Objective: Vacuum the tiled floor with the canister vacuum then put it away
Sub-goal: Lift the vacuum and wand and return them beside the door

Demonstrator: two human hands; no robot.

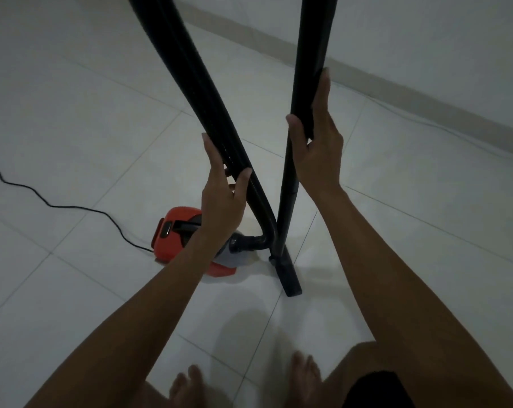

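White floor tiles (87, 113) filled the dim room, with a pale wall (426, 39) far past both hands. Below the left hand's grip sat the red canister vacuum (178, 240) on the floor. Its black hose (190, 69) rose up through the left hand (222, 195), which was curled around it. Next to it, the right hand (317, 142) was wrapped around the black wand (311, 54), standing nearly straight up. Under that grip the floor nozzle (290, 275) touched the tiles. A thin black cord (72, 206) trailed off left of the vacuum. It looked like setting up or packing away; I couldn't tell which. Next, the wand probably needed tilting down.
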